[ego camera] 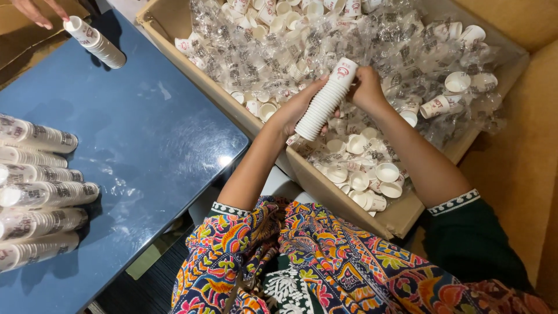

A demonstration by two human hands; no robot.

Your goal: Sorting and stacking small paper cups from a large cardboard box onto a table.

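Wrapped cup sleeves point(40, 192) lay along the left edge of the blue surface point(145, 151). At its far left corner, another person's hand point(36, 10) touched a second cup stack point(96, 42). Left hand point(296, 110) and right hand point(366, 90) were both clamped on a tilted stack of white cups point(326, 100) above the cardboard box point(401, 218) of loose cups point(363, 174), off the right edge.

Left hand point(299, 107) and right hand point(366, 87) grip one long stack of white paper cups point(326, 99), tilted, above a cardboard box point(401, 215) of loose cups and clear wrappers. Blue table point(145, 151) at left carries wrapped cup stacks point(40, 192). Another person's hand point(35, 10) touches a second stack point(96, 42).
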